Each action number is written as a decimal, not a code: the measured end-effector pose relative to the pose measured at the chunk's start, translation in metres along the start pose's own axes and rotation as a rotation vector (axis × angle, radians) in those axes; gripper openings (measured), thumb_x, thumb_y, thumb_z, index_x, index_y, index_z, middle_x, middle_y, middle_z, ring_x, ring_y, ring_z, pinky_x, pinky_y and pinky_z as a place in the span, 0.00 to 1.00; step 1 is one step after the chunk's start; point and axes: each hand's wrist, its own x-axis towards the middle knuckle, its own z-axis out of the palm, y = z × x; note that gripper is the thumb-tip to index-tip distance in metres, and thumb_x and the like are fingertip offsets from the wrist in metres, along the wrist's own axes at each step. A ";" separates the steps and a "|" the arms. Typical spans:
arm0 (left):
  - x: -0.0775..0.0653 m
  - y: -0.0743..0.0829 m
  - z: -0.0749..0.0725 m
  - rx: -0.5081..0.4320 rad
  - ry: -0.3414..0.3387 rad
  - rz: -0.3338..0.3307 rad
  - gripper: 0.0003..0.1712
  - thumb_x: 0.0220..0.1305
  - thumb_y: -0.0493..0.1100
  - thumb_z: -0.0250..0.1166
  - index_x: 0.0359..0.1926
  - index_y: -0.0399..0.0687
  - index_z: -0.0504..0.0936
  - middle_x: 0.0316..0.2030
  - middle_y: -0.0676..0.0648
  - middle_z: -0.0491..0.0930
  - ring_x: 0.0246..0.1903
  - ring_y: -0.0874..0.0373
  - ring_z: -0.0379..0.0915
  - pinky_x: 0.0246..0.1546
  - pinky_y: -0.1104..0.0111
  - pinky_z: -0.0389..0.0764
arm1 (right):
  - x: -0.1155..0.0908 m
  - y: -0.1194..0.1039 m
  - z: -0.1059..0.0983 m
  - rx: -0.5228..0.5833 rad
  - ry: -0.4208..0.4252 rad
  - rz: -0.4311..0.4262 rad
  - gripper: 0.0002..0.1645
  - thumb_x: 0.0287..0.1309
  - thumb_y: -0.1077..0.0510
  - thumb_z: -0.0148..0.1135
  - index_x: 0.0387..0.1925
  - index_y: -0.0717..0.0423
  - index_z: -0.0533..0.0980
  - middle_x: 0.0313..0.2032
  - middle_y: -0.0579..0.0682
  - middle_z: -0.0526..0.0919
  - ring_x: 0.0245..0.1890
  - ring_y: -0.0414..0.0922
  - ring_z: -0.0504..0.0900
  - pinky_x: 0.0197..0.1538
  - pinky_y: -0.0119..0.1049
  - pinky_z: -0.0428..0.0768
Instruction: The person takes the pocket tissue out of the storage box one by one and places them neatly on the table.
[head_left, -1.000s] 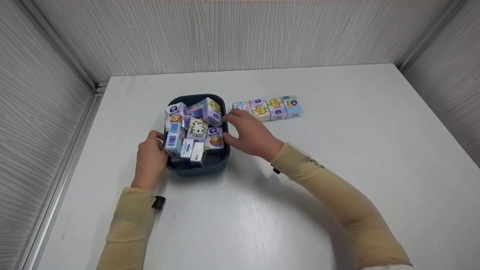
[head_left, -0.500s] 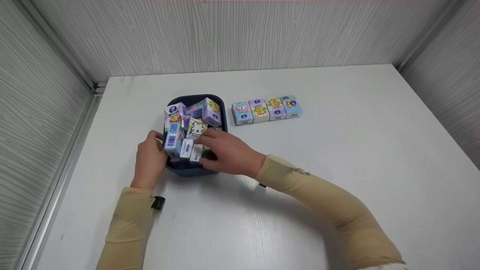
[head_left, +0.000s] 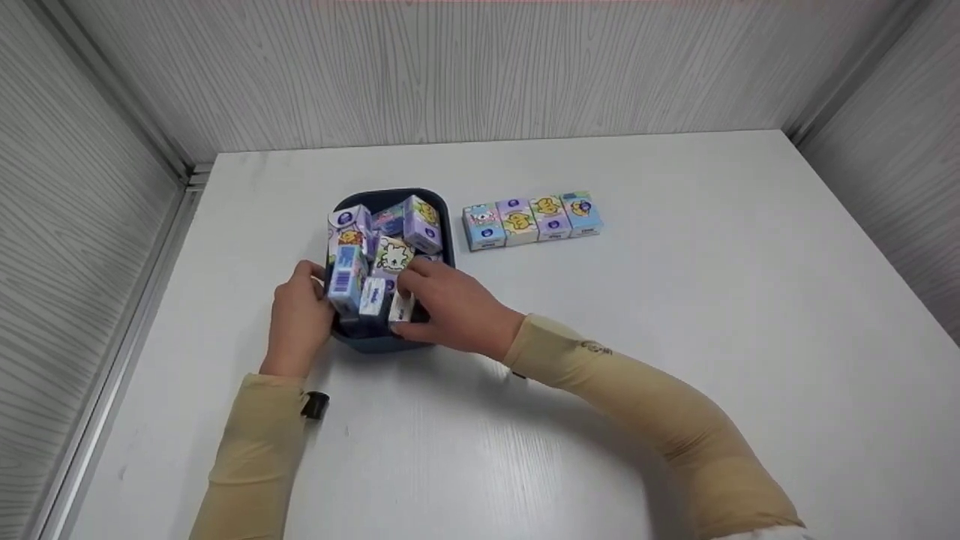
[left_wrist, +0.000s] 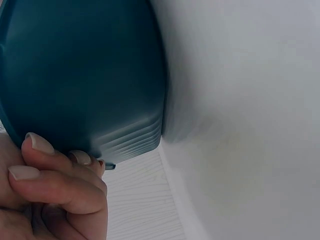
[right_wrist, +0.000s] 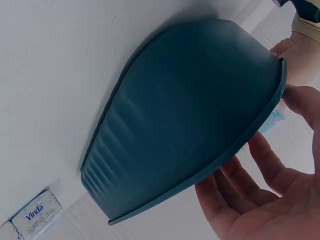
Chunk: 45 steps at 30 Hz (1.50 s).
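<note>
A dark teal plastic bin (head_left: 382, 344) full of small cartoon-printed tissue packs stands left of the table's middle. My left hand (head_left: 295, 326) holds its left rim; in the left wrist view the curled fingers (left_wrist: 62, 187) lie against the bin's outer wall (left_wrist: 85, 75). Over the bin's near right part, my right hand (head_left: 465, 311) pinches a tissue pack (head_left: 401, 308) by thumb and forefinger, its white end showing. In the right wrist view the bin wall (right_wrist: 185, 100) hides that pack. Beside it inside the bin stands another white-ended pack (head_left: 373, 297).
Right of the bin, several tissue packs lie side by side in a row, a purple one (head_left: 551, 217) among them. One pack marked Vinda (right_wrist: 37, 215) shows in the right wrist view. Wood-grained panels (head_left: 480, 75) border the white table (head_left: 675, 300).
My right hand has moved from the bin's right rim to its near part and now pinches a pack there, which has shifted slightly right. The left hand has stayed at the bin.
</note>
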 end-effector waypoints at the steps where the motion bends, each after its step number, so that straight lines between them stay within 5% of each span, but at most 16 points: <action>1: 0.000 0.000 0.000 0.003 0.008 0.011 0.15 0.66 0.34 0.50 0.53 0.35 0.68 0.29 0.41 0.71 0.27 0.50 0.67 0.27 0.62 0.68 | 0.000 0.000 0.002 0.012 0.007 0.003 0.23 0.57 0.41 0.63 0.45 0.52 0.71 0.39 0.44 0.69 0.35 0.39 0.68 0.38 0.32 0.70; 7: -0.001 -0.001 0.002 0.009 0.038 0.058 0.15 0.65 0.33 0.50 0.52 0.33 0.69 0.26 0.42 0.71 0.24 0.51 0.66 0.25 0.62 0.67 | 0.000 0.003 0.006 0.100 0.009 0.017 0.26 0.57 0.46 0.65 0.49 0.53 0.66 0.43 0.46 0.70 0.35 0.39 0.70 0.39 0.31 0.72; 15: -0.001 0.001 -0.001 0.006 0.012 0.017 0.15 0.66 0.34 0.51 0.53 0.34 0.68 0.29 0.41 0.72 0.26 0.50 0.68 0.26 0.62 0.69 | -0.005 0.007 0.002 0.220 0.047 0.023 0.37 0.54 0.49 0.67 0.61 0.55 0.62 0.54 0.48 0.68 0.47 0.40 0.72 0.51 0.32 0.72; 24: 0.000 0.002 -0.001 0.005 -0.018 -0.026 0.17 0.68 0.34 0.50 0.56 0.35 0.66 0.32 0.40 0.72 0.29 0.50 0.68 0.28 0.61 0.70 | -0.021 0.021 -0.005 0.282 0.142 0.044 0.33 0.52 0.53 0.67 0.59 0.56 0.67 0.53 0.47 0.66 0.48 0.39 0.68 0.51 0.31 0.70; 34: -0.001 -0.001 -0.001 0.005 0.022 0.032 0.16 0.66 0.33 0.51 0.53 0.33 0.68 0.28 0.41 0.72 0.26 0.50 0.67 0.26 0.62 0.68 | -0.031 0.032 -0.005 0.339 0.203 0.017 0.27 0.50 0.57 0.67 0.53 0.55 0.70 0.47 0.46 0.68 0.45 0.40 0.70 0.51 0.40 0.74; 45: -0.001 0.002 -0.002 0.008 -0.003 0.004 0.16 0.66 0.34 0.50 0.54 0.34 0.68 0.29 0.41 0.71 0.26 0.50 0.68 0.25 0.62 0.69 | -0.032 0.033 -0.004 0.362 0.193 0.030 0.29 0.50 0.57 0.68 0.54 0.59 0.71 0.48 0.47 0.67 0.46 0.41 0.70 0.51 0.40 0.73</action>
